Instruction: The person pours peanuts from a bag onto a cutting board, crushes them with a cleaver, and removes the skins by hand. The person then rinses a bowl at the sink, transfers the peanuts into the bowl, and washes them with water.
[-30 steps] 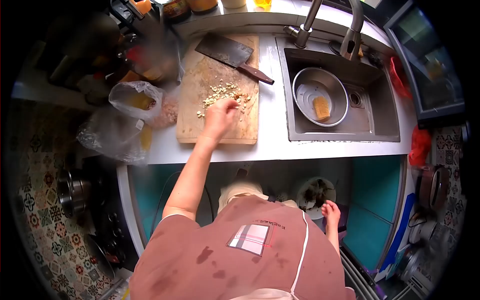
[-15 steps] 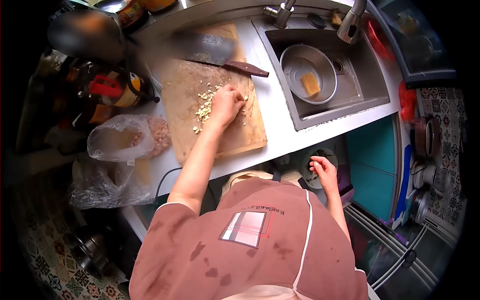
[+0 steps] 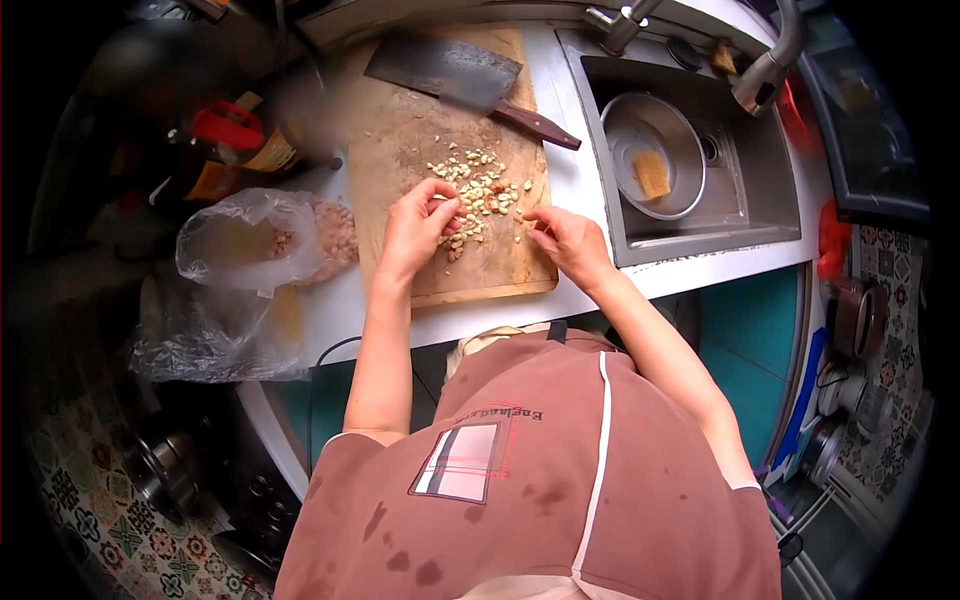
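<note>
Pale and reddish peanut pieces (image 3: 487, 190) lie scattered over the right half of a wooden cutting board (image 3: 400, 150). At the pile's left edge is my left hand (image 3: 412, 228), its thumb and fingers pressed together; whatever they hold is hidden. My right hand (image 3: 570, 245) reaches over the board's right edge with fingertips pinched beside a few stray pieces, and I cannot make out what is between them. A cleaver (image 3: 445, 72) with a dark wooden handle rests flat across the far end of the board, apart from both hands.
Right of the board is a sink (image 3: 740, 190) holding a metal basin (image 3: 625, 125) with a yellow sponge (image 3: 651, 175). A faucet (image 3: 765, 80) overhangs it. On the left are a plastic bag of pinkish nuts (image 3: 332, 240), another clear bag (image 3: 215, 340) and dark bottles (image 3: 215, 180).
My right hand has risen from below the counter edge to the board. My left hand has shifted to the pile's left side. More pieces, some reddish, now show on the board.
</note>
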{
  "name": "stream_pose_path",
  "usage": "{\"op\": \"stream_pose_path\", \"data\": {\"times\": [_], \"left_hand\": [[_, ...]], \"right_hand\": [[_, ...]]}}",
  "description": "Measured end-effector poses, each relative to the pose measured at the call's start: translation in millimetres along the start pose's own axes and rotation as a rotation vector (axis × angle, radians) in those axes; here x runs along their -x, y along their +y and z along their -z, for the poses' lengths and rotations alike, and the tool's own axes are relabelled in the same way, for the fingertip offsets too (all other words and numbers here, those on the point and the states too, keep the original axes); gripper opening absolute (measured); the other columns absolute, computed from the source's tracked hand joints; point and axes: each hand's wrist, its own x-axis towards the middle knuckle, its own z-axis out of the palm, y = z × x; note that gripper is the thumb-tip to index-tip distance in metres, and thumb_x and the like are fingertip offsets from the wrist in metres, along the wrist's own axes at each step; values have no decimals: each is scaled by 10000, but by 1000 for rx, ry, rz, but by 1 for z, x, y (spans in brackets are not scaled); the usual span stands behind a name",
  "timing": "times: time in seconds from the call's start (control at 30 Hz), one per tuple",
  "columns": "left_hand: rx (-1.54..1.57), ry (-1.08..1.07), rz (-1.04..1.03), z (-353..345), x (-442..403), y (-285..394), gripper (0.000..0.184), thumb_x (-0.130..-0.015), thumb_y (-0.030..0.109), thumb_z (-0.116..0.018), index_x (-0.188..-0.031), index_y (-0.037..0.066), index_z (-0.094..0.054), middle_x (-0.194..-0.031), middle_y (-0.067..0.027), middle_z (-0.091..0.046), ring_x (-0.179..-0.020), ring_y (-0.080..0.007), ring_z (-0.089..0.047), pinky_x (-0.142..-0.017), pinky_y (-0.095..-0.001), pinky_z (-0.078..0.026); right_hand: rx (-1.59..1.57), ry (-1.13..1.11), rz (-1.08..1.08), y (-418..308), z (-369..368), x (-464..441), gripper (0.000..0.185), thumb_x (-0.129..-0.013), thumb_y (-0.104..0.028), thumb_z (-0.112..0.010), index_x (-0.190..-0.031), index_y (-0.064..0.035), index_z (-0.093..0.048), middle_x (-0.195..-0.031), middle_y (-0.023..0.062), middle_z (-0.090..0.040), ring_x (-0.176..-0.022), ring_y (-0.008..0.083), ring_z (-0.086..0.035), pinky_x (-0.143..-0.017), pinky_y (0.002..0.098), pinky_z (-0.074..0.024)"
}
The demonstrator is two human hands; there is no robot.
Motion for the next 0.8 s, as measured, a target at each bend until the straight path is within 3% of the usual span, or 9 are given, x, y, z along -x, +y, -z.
{"op": "stream_pose_path", "data": {"times": [0.1,0.27,0.37,0.4,0.47,0.53,0.7,0.8], "left_hand": [[-316,111,-25,-3,17,9,81,-858,89,-581,-859,8,-594,-693,-17,-616,-584,-61,-558,-526,-204,-457],[-449,238,-113,-9,17,2,73,-821,72,-608,-843,3,-618,-646,-41,-593,-572,-76,-544,-544,-237,-460],[-508,228,-289,-22,8,-3,64,-780,51,-623,-838,25,-624,-699,-76,-612,-636,-155,-584,-593,-283,-472],[-546,216,-341,-26,3,-4,69,-762,50,-627,-830,38,-626,-729,-90,-620,-672,-198,-599,-617,-307,-475],[-633,193,-443,-33,-4,-8,84,-736,60,-638,-820,68,-635,-785,-107,-611,-724,-284,-598,-653,-359,-480],[-779,187,-450,-38,-9,-11,79,-738,73,-642,-816,76,-635,-786,-104,-594,-724,-289,-592,-654,-369,-480],[-964,95,-445,-40,-16,-11,46,-757,91,-629,-801,77,-625,-787,-107,-573,-737,-292,-581,-657,-379,-478],[-767,118,-448,-31,-18,-5,32,-760,58,-633,-788,51,-620,-772,-95,-594,-710,-209,-599,-632,-316,-475]], "right_hand": [[141,-40,98,1,-10,-15,131,-776,-160,-621,-894,-120,-583,-820,69,-607,-713,288,-602,-619,382,-483],[206,-111,110,11,-13,-24,90,-780,-141,-610,-846,-99,-565,-823,91,-600,-718,313,-594,-620,393,-480],[-82,-109,-2,5,-4,-24,67,-780,-94,-598,-835,-76,-566,-780,110,-606,-684,293,-594,-627,360,-486],[-211,-159,-125,1,1,-25,40,-794,-41,-584,-826,-34,-561,-718,95,-615,-634,206,-602,-614,294,-491],[-524,-213,-321,8,2,-26,33,-808,-30,-583,-824,-16,-559,-707,74,-614,-634,146,-595,-602,258,-487],[-802,-252,-446,12,6,-27,35,-821,-8,-582,-818,5,-550,-724,41,-610,-655,81,-588,-587,213,-482],[-803,-297,-492,15,15,-19,116,-851,-29,-558,-959,9,-578,-784,35,-609,-679,83,-592,-615,213,-493],[-852,-305,-513,20,13,-14,179,-852,-30,-547,-1022,11,-587,-780,27,-612,-685,76,-590,-613,210,-493]]}}
